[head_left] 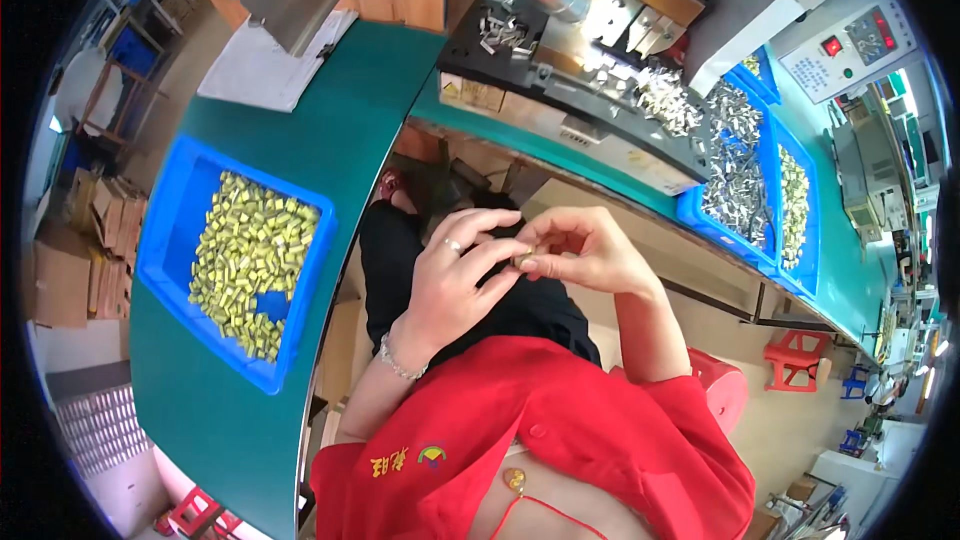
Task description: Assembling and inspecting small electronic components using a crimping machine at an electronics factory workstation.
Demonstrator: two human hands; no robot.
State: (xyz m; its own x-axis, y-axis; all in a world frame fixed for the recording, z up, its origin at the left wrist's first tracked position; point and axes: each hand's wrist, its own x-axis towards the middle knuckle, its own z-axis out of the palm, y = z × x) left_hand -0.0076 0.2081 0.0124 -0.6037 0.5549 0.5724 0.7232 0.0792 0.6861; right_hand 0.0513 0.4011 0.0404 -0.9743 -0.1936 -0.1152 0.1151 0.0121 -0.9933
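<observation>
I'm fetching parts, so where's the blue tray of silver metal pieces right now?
In the head view, the tray of silver pieces is at right on the green bench, between the machine and a tray of yellow-green pieces.

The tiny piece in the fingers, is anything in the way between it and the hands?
Nothing visible is. The right hand pinches the tiny piece directly, and the left hand meets it there, fingertips close by. The hands hide most of the piece, so its shape is unclear.

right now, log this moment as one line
right hand: pinching small piece; left hand: close by; left blue tray: yellow-green pieces; machine: silver pieces
</observation>
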